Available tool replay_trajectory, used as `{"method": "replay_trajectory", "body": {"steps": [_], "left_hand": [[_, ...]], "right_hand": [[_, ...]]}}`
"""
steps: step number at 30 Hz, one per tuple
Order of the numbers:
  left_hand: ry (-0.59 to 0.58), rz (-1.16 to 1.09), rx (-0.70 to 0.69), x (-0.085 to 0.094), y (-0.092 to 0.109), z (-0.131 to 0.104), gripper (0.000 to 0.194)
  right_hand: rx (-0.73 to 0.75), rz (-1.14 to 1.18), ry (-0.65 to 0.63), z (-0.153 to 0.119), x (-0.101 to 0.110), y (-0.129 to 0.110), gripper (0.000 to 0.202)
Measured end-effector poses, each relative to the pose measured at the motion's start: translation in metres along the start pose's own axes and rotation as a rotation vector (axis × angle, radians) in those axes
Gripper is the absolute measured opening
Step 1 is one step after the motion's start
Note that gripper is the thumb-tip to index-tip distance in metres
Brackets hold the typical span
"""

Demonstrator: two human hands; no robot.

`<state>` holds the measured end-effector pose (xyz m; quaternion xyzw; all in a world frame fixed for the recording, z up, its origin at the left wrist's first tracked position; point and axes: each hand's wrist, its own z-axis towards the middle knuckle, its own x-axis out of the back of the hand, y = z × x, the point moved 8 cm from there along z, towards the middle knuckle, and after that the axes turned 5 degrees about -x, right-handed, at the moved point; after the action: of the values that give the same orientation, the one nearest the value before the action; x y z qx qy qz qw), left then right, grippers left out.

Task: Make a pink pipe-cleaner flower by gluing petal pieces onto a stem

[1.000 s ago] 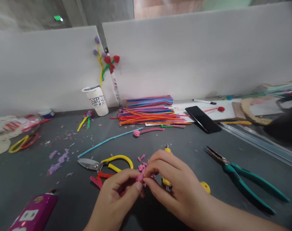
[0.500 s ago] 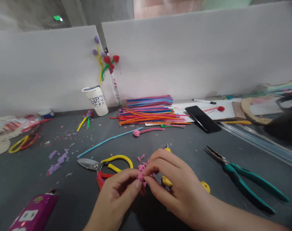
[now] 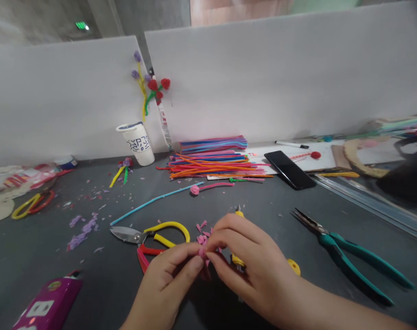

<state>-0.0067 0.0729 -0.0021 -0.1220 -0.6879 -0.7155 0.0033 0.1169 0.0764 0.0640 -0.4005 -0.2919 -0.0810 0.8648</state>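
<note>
Fluff, pink, at the fingertips: being pinched by left hand and right hand, being held beside pink scraps, looking rounder than a moment ago, so probably becoming more compact; farther out, sitting near red-and-yellow shears.

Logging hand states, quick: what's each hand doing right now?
Left hand: closed, pinching the small pink piece.
Right hand: fingertips closed together on the same pink piece.
</note>
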Motion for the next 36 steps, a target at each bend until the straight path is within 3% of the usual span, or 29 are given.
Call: {"method": "replay_trajectory", "body": {"steps": [5,9,20,27,36], "left_hand": [[0.001,0.016,-0.010,0.000,0.003,-0.003,0.017],[0.068,-0.004,-0.016,0.004,0.005,-0.003,0.017],[0.017,0.023,-0.016,0.002,0.005,-0.001,0.016],[0.039,-0.273,0.162,-0.001,-0.008,-0.003,0.021],[0.012,-0.450,0.194,-0.009,-0.008,-0.002,0.024]], "right_hand": [[-0.022,0.059,0.032,0.003,0.006,0.002,0.012],[-0.031,0.071,0.087,0.005,0.014,0.002,0.013],[0.072,-0.024,0.031,-0.003,0.005,-0.008,0.013],[0.026,0.032,0.057,0.002,0.012,-0.004,0.012],[0.046,-0.003,0.071,-0.002,0.008,-0.007,0.016]]}}
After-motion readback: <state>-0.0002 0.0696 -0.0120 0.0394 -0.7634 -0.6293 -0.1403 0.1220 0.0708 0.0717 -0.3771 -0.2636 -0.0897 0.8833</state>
